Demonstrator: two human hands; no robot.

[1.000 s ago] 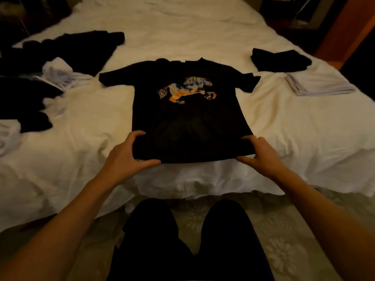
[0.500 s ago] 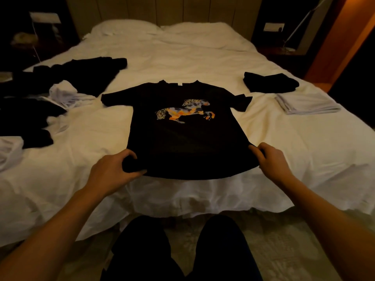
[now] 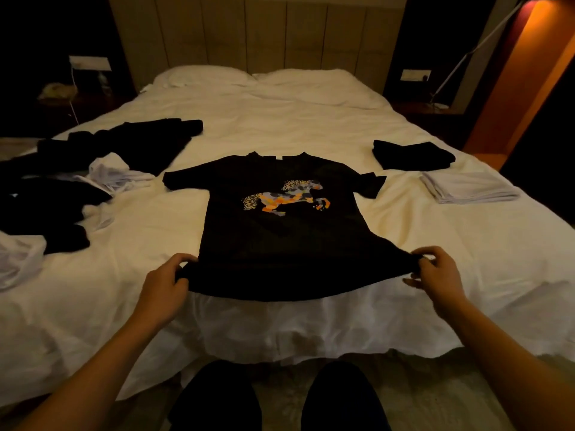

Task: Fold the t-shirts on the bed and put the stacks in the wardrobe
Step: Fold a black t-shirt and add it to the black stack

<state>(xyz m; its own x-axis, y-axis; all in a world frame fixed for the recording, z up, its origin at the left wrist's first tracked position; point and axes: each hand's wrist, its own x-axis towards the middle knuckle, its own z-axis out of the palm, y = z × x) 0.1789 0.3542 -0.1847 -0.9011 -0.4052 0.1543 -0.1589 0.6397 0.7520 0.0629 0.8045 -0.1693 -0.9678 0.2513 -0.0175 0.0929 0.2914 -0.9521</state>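
Both hands pinched the shirt's hem corners.
Left hand (image 3: 163,286) and right hand (image 3: 437,272) held the black t-shirt (image 3: 280,244) flat on the bed (image 3: 280,126).

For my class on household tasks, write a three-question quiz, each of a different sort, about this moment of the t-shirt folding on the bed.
1. True or false: the horse-print t-shirt lies print side up on the bed.
2. Multiple choice: what does the left hand hold? A) a sleeve B) a bottom corner of the shirt C) a pillow
3. Fill in: beside the folded black stack lies a folded ____ stack.

Key
1. True.
2. B; the right hand pinches the other bottom corner.
3. White.
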